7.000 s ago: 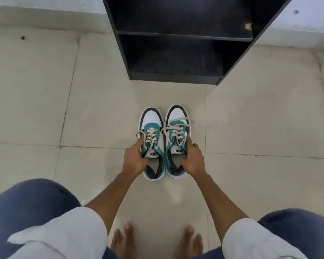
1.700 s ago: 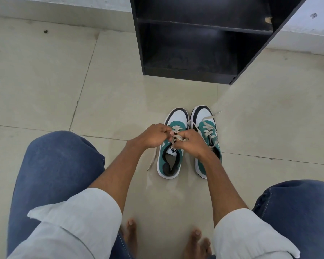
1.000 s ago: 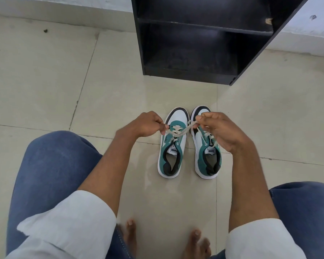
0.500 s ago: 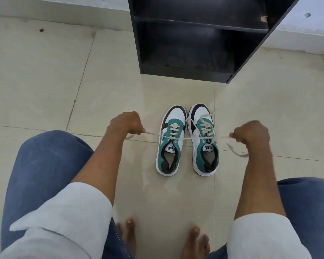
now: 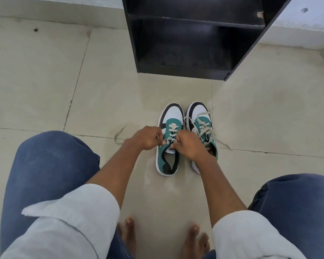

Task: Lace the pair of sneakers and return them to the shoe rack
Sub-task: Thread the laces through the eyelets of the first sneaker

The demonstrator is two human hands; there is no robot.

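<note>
pair of teal, white and black low-top sneakers (image 5: 187, 135) side by side on floor, toes toward black open-shelf shoe rack (image 5: 195, 40), left one's cream lace (image 5: 171, 132) snug with ends trailing left, right one's lace loose, rack shelves bare

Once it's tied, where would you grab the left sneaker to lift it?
Probably the heel collar of the left sneaker, from the near side: its opening gapes toward the person, the heel is unobstructed, and the right sneaker crowds its other flank.
</note>
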